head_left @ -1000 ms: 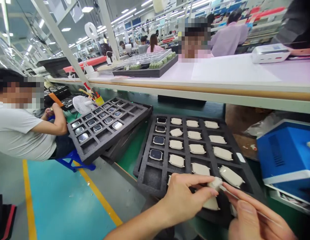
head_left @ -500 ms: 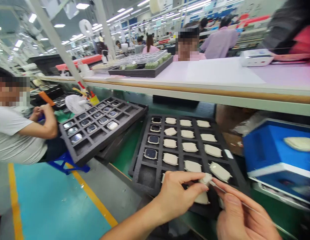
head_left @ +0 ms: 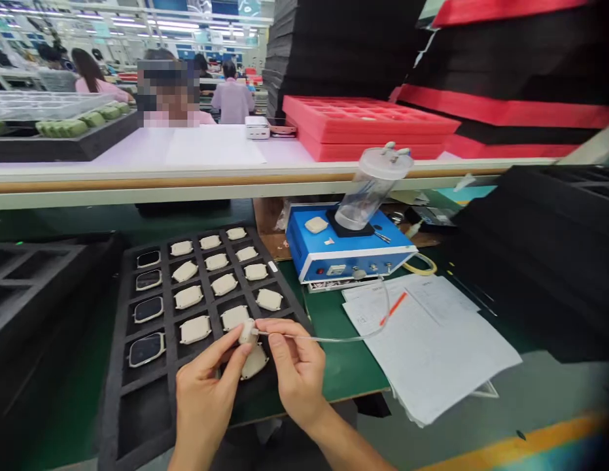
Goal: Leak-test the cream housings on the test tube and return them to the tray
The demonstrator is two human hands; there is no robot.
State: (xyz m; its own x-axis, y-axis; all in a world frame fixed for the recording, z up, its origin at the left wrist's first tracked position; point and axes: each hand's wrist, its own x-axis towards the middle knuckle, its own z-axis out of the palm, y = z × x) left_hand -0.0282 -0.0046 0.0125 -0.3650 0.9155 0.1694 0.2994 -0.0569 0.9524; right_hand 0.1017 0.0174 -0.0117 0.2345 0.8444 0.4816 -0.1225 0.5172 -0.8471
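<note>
Between the thumb and forefinger of my left hand (head_left: 206, 386) is a small cream watch case (head_left: 248, 332), tilted on edge. My right hand (head_left: 298, 373) pinches the end of a thin clear tube (head_left: 338, 339), whose tip meets or nearly meets the case. Both hands are above the near right part of a black foam tray (head_left: 142, 409). Similar cream watch cases (head_left: 195, 329) lie in its compartments. Its left column holds several watches with dark screens, such as the nearest watch (head_left: 146, 350). My fingers partly hide the tube's tip.
The tube loops to a blue machine (head_left: 309, 268), which carries a clear cylinder (head_left: 365, 193) and another cream case (head_left: 316, 225). Papers (head_left: 432, 353) lie to the right. Black trays (head_left: 524, 261) stand far right. Red trays (head_left: 373, 131) rest on the shelf; a person (head_left: 176, 121) is behind it.
My view has swung right, bringing the whole blue machine, papers and stacked trays into sight. The neighbouring person at left is out of view. My hands stay together at the watch case.
</note>
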